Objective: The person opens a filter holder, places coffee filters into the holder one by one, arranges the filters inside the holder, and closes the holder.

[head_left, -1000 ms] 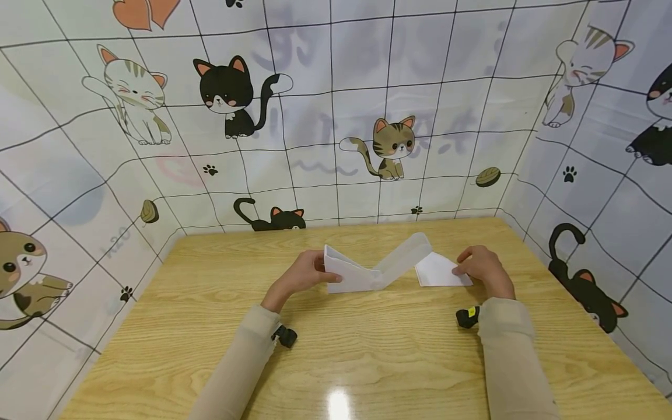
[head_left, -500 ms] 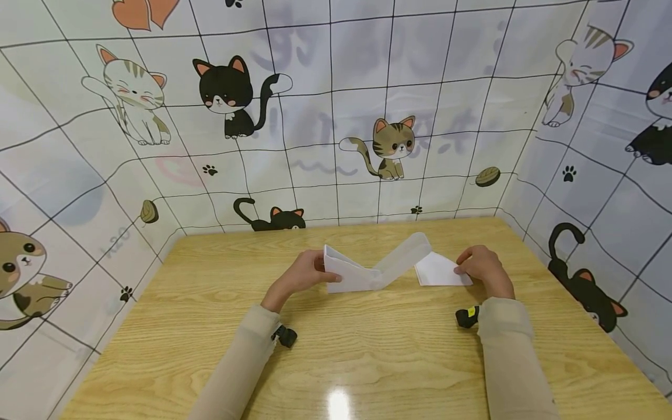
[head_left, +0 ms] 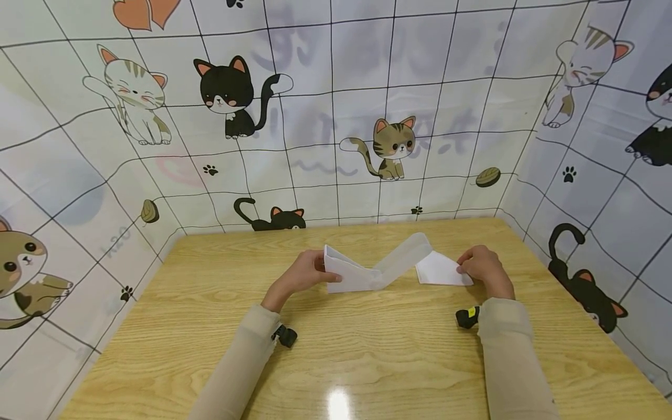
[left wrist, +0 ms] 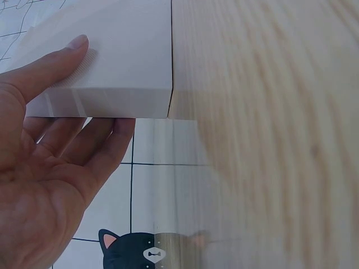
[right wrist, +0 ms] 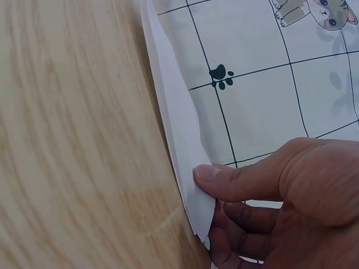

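Observation:
In the head view a white, flat-sided packet (head_left: 353, 277) stands on the table, its top edge parted. My left hand (head_left: 307, 270) holds its left end, the thumb on the near face and the fingers behind. The left wrist view shows the thumb on its broad white face (left wrist: 132, 47). From its right end a pale, translucent strip (head_left: 405, 256) slants up to the right. The strip's tip meets or overlaps a white folded piece (head_left: 440, 270), which looks like paper. My right hand (head_left: 484, 267) pinches that piece's right end between thumb and fingers; layered edges (right wrist: 188, 168) show in the right wrist view.
The wooden table (head_left: 367, 350) reaches the cat-printed cloth wall (head_left: 315, 175) at the back and sides. A small black wrist camera (head_left: 286, 336) sits at the left cuff and another camera (head_left: 466, 317) at the right cuff.
The white folded piece at the right has shifted very slightly to the right with my right hand. My left hand and the packet look unmoved.

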Demonstrator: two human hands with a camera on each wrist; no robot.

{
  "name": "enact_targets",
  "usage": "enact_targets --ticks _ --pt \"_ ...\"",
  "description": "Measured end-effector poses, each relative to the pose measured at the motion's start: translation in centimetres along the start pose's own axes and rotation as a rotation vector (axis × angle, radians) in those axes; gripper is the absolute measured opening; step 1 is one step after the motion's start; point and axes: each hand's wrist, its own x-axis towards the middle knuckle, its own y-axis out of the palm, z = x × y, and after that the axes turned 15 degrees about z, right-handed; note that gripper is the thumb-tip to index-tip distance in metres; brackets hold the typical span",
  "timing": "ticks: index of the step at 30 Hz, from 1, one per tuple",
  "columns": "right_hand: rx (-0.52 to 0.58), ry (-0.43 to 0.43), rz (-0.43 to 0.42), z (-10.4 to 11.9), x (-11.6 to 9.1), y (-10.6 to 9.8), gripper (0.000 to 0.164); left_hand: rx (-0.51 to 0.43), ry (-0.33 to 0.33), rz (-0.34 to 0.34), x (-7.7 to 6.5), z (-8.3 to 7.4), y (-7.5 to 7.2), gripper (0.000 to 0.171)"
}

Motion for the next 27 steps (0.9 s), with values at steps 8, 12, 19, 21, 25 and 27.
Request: enact_targets --ticks 8,12,19,21,25,27 --pt "-0.016 -0.024 0.014 -0.2 0.0 -0.3 0.028 0.009 0.011 0.004 -0.2 -0.3 0.0 0.036" --pt "0.003 0.000 0.020 -0.1 -0.2 -0.7 0.030 0.006 0.014 0.010 -0.2 -0.3 0.0 0.036" --pt "0.066 0.011 0.028 0.1 -0.5 -0.9 0.033 0.006 0.007 0.008 0.0 0.1 0.0 0.035" --pt "0.074 0.005 0.027 0.2 -0.6 -1.0 0.033 0.008 0.003 0.008 0.0 0.2 0.0 0.036" --pt "0.080 -0.006 0.025 0.6 -0.9 -1.2 0.033 0.000 0.005 0.011 -0.1 0.2 -0.1 0.036" --pt "0.075 -0.007 0.021 0.6 -1.0 -1.3 0.033 -0.005 0.009 0.013 -0.1 0.2 -0.1 0.036"
